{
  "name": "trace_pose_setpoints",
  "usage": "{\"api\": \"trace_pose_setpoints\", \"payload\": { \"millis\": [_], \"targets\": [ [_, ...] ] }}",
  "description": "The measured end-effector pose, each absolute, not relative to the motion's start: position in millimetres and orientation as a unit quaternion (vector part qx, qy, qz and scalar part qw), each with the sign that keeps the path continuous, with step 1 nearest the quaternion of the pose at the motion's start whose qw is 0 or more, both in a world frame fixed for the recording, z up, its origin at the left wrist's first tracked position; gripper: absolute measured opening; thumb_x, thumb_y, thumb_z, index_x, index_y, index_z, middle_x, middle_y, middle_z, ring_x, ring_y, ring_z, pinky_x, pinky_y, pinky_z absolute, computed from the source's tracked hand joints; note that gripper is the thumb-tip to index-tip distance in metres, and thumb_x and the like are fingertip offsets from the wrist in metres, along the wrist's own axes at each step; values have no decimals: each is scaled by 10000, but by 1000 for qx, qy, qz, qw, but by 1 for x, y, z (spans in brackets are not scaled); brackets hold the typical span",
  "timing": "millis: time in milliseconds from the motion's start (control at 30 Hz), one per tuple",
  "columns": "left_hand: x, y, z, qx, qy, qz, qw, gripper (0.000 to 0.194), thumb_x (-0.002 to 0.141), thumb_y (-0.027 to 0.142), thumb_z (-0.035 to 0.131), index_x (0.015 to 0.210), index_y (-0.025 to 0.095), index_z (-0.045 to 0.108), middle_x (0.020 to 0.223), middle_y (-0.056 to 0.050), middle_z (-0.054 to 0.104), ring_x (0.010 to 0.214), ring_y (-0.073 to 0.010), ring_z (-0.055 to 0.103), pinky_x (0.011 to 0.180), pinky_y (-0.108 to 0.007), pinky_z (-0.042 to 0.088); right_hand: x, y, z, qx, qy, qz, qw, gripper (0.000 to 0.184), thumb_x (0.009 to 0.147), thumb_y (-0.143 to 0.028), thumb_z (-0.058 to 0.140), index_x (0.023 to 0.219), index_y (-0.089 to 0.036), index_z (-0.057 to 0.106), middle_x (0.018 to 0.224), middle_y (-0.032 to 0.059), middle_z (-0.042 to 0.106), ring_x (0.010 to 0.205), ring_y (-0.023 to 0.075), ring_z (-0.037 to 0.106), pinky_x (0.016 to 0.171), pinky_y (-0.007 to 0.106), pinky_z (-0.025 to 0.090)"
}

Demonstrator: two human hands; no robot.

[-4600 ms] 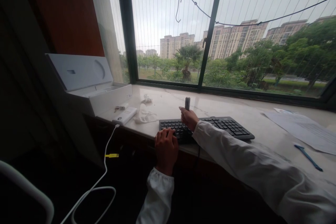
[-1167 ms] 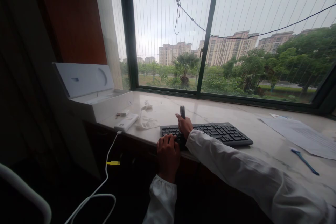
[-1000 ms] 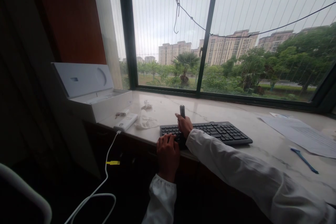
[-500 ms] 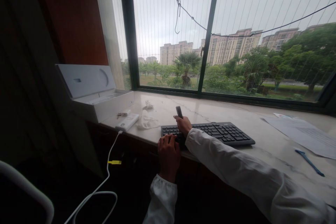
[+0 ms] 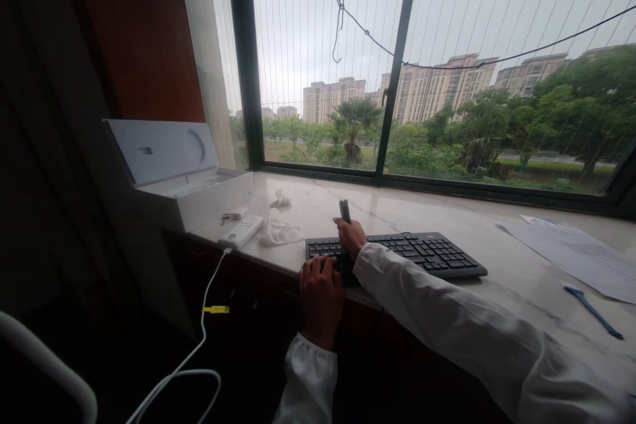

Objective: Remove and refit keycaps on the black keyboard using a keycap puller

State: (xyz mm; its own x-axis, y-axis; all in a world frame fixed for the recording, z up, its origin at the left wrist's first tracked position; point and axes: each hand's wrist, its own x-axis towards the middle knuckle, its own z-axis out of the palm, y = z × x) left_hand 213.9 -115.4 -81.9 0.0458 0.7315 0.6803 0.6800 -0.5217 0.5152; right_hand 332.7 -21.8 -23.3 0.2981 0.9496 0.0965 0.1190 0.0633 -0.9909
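Note:
A black keyboard (image 5: 432, 253) lies on the marble-patterned ledge by the window. My left hand (image 5: 320, 281) has its fingers curled over the keyboard's front left edge. My right hand (image 5: 352, 237) is closed around a short, dark, stick-like tool (image 5: 344, 211) and sits above the keyboard's left part. The upper end of this tool sticks up out of my fist and looks ridged; its lower end is hidden, so its exact kind does not show. White elastic-cuffed sleeves cover both arms, and the right forearm passes in front of the keyboard.
Left of the keyboard lie a crumpled white tissue (image 5: 281, 228) and a white power bank (image 5: 242, 232) with a white cable (image 5: 201, 338). An open white box (image 5: 216, 195) stands behind them. Papers (image 5: 571, 255) and a thin blue tool (image 5: 593, 313) are at right.
My right hand and the dark tool have shifted slightly to the right over the keyboard. My left hand keeps its place at the front edge. The view has moved a little.

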Motion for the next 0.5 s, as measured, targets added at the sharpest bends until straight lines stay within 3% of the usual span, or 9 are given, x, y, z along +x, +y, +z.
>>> {"api": "trace_pose_setpoints", "payload": {
  "millis": [500],
  "targets": [
    [214,-116,-81,726,491,481,15,290,870,90,509,1072,228,665,1142,-40,650,1097,-242,536,995,-433,428,327,-43,-11,-467,-454,491,579,422,778,-338,605,537,-237,273,357,-103,248,293,41,181,290,208,130]
  ]
}}
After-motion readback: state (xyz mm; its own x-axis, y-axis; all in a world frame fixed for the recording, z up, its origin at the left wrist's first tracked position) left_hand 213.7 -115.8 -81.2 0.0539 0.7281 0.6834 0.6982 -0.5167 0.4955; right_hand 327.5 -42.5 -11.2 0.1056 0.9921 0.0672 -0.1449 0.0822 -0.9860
